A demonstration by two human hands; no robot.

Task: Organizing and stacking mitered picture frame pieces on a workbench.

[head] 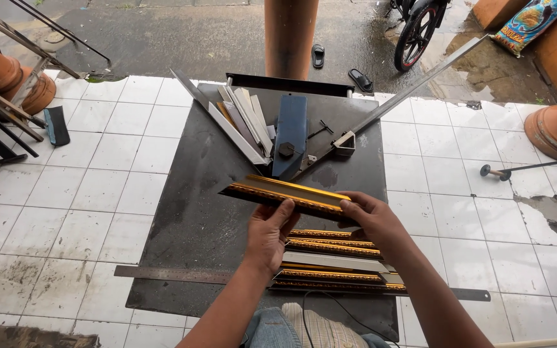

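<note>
Left hand: fingers curled shut around the near edge of a gold moulding strip, thumb on top, gripping near its middle.
Right hand: fingers closed on the right end of the same strip, thumb on its upper face.
Gold moulding strip: one piece, mitre-cut at the left end, held level and clear above the dark metal bench, just in front of the blue cutter.
Stack under the hands: about four more gold strips lying side by side on the bench, one with its pale back up; exact count hard to tell where the wrists cover them.
Steel ruler: one, flat across the bench's near edge, passing under the stack.
Pale offcuts: roughly five or six, fanned out left of the cutter.
Long guide rail: one, running diagonally up to the right.
Sandals: two, on the wet ground beyond.
</note>
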